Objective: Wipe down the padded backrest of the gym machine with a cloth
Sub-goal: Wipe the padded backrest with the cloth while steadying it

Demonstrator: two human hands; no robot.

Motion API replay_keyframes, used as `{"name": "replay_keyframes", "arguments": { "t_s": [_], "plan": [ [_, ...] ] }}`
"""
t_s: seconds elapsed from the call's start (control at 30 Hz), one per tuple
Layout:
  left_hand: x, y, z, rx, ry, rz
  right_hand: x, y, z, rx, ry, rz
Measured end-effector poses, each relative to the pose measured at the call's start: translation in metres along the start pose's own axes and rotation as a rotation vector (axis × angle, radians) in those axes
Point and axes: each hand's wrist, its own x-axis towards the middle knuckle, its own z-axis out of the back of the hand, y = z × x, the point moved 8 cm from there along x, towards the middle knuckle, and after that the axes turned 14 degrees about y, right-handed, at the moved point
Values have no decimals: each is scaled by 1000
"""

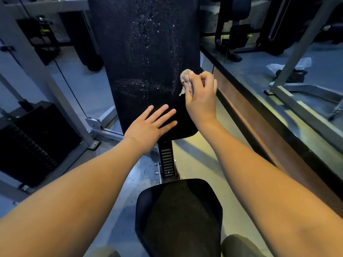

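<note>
The black padded backrest (148, 62) stands upright ahead of me, speckled with white flecks down its middle and in a band across its lower part. My right hand (201, 97) is closed around a crumpled pale cloth (185, 78), pressed against the backrest's right edge. My left hand (150, 127) lies flat with fingers spread on the bottom of the backrest. The black padded seat (178, 216) is below, between my forearms.
A notched black adjustment post (167, 160) joins seat and backrest. A weight stack (31, 145) and grey frame with cable stand at the left. A wooden ledge (259, 130) under a mirror runs along the right. Concrete floor lies beneath.
</note>
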Motion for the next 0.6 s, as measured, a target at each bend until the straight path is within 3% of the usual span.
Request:
{"name": "replay_keyframes", "arguments": {
  "t_s": [0.1, 0.2, 0.37, 0.47, 0.6],
  "plan": [
    [-4, -2, 7, -28, -23, -26, -1, 0, 2, -55, 59, 28],
    [-24, 8, 12, -195, -187, -17, 10, 4, 4, -89, 48, 26],
    [-69, 56, -2, -488, -393, 222, -9, 11, -9, 2, -66, -104],
    [-75, 84, -13, -660, -358, 407, -20, 26, -26, 84, -104, -162],
    [-59, 95, -38, -937, -181, 570, -46, 68, -68, 44, 24, 42]
  ]
}}
